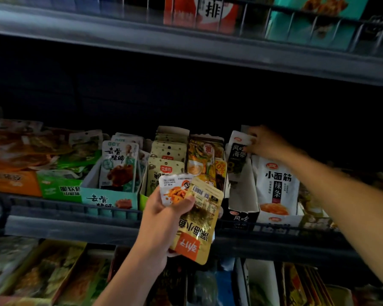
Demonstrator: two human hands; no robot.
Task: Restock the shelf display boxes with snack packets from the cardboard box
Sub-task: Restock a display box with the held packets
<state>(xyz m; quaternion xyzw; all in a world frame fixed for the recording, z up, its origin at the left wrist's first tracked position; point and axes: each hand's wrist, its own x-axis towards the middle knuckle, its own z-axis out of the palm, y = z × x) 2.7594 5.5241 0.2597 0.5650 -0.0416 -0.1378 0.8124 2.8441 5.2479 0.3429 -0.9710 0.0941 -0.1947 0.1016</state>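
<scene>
Left hand: nearest the camera, at 6 o'clock of centre; fingers curled round a small fan of packets, thumb laid across the fronts.
Gold packet: foremost in that fan, held upside down, barcode end up, orange tab at the bottom.
White packet: tucked behind the gold one at its 11 o'clock, partly covered.
Right hand: at 2 o'clock, reached deep into the shelf, fingers pinched on the top edge of a black-and-white seaweed packet.
Black display box: below that packet at 5 o'clock of it; packet appears to be seated into its row, not yet released.
Neighbours: white gluten-strip packets touching at 3 o'clock; beige packets and teal display box toward 9 o'clock.
Cardboard box: not in view.
Handling, judged: packets light, thin, floppy, glossy film likely slippery when stacked; sealed top hem is the stiffest part and best pinched; contents probably crushable, so a light squeeze is advised.
Risk, judged: fan in the left hand could slide apart if the thumb is eased.
</scene>
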